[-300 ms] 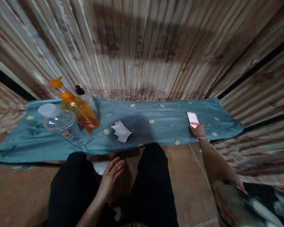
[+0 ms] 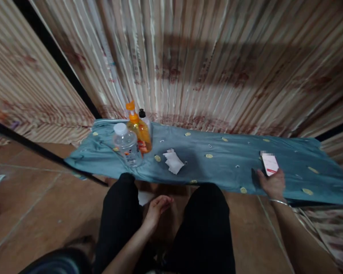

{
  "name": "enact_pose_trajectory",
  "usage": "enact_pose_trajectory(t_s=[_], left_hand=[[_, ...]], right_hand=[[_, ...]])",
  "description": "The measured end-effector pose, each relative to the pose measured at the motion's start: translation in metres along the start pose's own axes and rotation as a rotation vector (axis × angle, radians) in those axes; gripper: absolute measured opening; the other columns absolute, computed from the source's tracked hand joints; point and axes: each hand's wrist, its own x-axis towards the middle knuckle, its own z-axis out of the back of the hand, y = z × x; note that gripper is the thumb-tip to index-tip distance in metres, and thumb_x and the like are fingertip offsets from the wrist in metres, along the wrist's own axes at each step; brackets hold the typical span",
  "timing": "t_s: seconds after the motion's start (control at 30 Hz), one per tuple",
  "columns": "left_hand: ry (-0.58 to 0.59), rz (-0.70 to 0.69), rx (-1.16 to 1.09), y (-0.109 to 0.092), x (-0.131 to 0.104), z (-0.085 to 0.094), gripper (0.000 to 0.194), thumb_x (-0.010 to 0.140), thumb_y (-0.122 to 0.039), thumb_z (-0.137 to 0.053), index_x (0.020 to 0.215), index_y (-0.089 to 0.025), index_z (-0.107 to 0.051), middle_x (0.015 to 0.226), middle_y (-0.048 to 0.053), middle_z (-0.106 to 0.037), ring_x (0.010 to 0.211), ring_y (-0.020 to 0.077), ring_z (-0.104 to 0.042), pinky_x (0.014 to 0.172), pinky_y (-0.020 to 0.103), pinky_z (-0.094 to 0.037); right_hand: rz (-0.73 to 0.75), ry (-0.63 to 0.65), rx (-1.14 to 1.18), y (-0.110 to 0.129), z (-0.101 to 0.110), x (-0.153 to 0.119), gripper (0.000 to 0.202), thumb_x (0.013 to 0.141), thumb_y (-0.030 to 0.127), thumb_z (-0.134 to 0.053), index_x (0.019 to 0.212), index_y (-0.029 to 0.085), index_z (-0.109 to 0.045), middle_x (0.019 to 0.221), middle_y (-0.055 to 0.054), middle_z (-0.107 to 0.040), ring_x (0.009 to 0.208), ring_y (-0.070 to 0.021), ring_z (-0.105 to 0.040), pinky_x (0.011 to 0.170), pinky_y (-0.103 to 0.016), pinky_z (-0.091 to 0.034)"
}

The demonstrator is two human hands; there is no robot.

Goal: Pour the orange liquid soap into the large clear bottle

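My right hand (image 2: 273, 185) is closed on the lower end of a smartphone (image 2: 270, 164) at the right part of the cloth-covered table. The phone's lit screen is white with a red bar, and its top is blurred out. Between my knees hangs my left hand (image 2: 159, 207), its fingers loosely bent and nothing seen in them. A crumpled white tissue (image 2: 174, 162) lies on the cloth between the phone and several bottles. Nearest of these is a clear plastic bottle with a white cap (image 2: 127, 146); behind it stands an orange pump bottle (image 2: 143, 134).
The narrow table has a teal cloth (image 2: 225, 152) with pineapple prints. A pale bottle with a black top (image 2: 144, 117) stands at the back left. Striped curtains (image 2: 194, 68) hang behind, with dark frame bars (image 2: 60, 61). My knees (image 2: 210, 213) touch or nearly touch the front edge.
The view has turned left, so everything sits farther right in the picture. My left hand's fingers have curled a little more. My right hand keeps its hold on the smartphone.
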Motion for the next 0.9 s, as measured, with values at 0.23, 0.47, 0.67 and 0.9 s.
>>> enact_pose_trajectory(t_s=[0.23, 0.47, 0.67, 0.9], left_hand=[[0.053, -0.094, 0.03, -0.007, -0.01, 0.006, 0.06, 0.054, -0.074, -0.092, 0.055, -0.017, -0.071, 0.071, 0.01, -0.076, 0.086, 0.0275, -0.077, 0.094, 0.038, -0.057], [-0.023, -0.25, 0.082, -0.029, -0.019, 0.033, 0.06, 0.06, -0.073, -0.089, 0.078, -0.016, -0.08, 0.089, 0.015, -0.082, 0.095, 0.0312, -0.079, 0.093, 0.043, -0.059], [-0.191, -0.456, 0.13, -0.056, -0.001, 0.056, 0.075, 0.06, -0.064, -0.091, 0.116, -0.018, -0.072, 0.129, 0.021, -0.075, 0.121, 0.0394, -0.073, 0.107, 0.054, -0.055], [-0.45, -0.806, 0.361, -0.119, 0.053, 0.074, 0.135, 0.058, -0.05, -0.098, 0.166, -0.025, -0.022, 0.177, 0.022, -0.022, 0.166, 0.037, -0.018, 0.133, 0.051, -0.018]], right_hand=[[0.073, 0.146, 0.306, 0.081, 0.005, -0.058, 0.123, 0.08, 0.089, -0.037, 0.153, -0.01, -0.039, 0.155, -0.04, -0.048, 0.149, -0.05, -0.048, 0.124, -0.061, -0.038], [0.35, 0.245, 0.478, 0.169, 0.019, -0.118, 0.097, 0.091, 0.08, -0.043, 0.154, 0.006, -0.045, 0.154, -0.03, -0.057, 0.14, -0.0416, -0.061, 0.118, -0.06, -0.047], [0.537, 0.29, 0.533, 0.207, -0.008, -0.149, 0.083, 0.099, 0.07, -0.043, 0.153, 0.007, -0.047, 0.152, -0.029, -0.059, 0.143, -0.0398, -0.059, 0.12, -0.061, -0.046], [0.636, 0.285, 0.564, 0.212, -0.044, -0.184, 0.068, 0.106, 0.056, -0.04, 0.151, 0.007, -0.05, 0.147, -0.029, -0.063, 0.139, -0.0389, -0.062, 0.118, -0.064, -0.048]])
